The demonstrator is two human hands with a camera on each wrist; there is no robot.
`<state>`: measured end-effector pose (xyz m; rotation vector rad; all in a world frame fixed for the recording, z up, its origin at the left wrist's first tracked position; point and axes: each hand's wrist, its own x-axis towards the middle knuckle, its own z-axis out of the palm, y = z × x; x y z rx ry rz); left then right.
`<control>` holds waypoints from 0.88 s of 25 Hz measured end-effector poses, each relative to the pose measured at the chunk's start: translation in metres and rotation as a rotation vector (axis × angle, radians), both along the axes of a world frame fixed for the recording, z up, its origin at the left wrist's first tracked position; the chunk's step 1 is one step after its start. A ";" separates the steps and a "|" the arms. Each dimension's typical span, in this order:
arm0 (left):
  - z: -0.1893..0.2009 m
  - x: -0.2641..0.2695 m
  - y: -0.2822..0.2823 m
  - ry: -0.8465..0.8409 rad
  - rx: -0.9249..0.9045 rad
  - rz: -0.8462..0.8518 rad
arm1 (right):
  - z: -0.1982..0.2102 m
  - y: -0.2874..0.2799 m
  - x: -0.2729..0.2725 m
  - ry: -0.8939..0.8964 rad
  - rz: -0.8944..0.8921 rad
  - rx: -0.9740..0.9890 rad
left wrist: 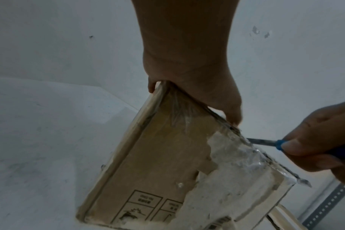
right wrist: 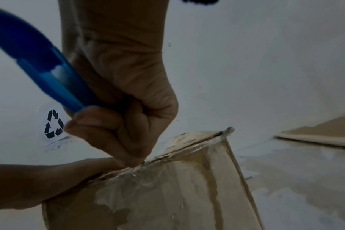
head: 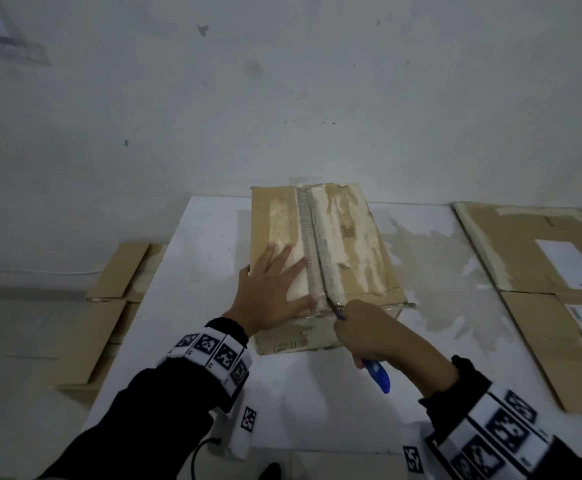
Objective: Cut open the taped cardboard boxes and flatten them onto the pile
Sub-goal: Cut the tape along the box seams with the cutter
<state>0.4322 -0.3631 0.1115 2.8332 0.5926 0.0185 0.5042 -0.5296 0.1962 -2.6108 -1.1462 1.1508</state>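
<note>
A worn cardboard box [head: 351, 244] sealed with clear tape stands on the white table [head: 192, 271]. My left hand [head: 272, 289] lies flat on its top left flap, fingers spread, beside the centre seam. My right hand [head: 372, 330] grips a blue utility knife [head: 377, 374]; its blade [head: 332, 304] meets the seam at the box's near edge. The left wrist view shows the box's near face [left wrist: 158, 163] and the blade [left wrist: 260, 141] at the taped top edge. In the right wrist view my fist [right wrist: 120, 118] wraps the blue handle [right wrist: 45, 68] above the box [right wrist: 167, 194].
Flattened cardboard [head: 545, 285] with white labels lies at the table's right. More flattened boxes [head: 109, 306] lie lower, left of the table. A white wall [head: 282, 98] stands right behind the box. A recycling-symbol sticker [right wrist: 53, 124] is on the wall.
</note>
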 end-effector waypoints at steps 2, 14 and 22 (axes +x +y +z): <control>0.001 -0.001 0.001 0.046 -0.014 -0.034 | 0.003 -0.002 0.001 0.009 0.055 -0.035; 0.005 -0.005 0.008 0.058 0.011 -0.152 | 0.007 -0.025 0.005 0.066 -0.020 0.031; 0.041 -0.030 0.068 0.061 0.503 -0.605 | 0.004 -0.003 0.051 -0.395 0.016 0.347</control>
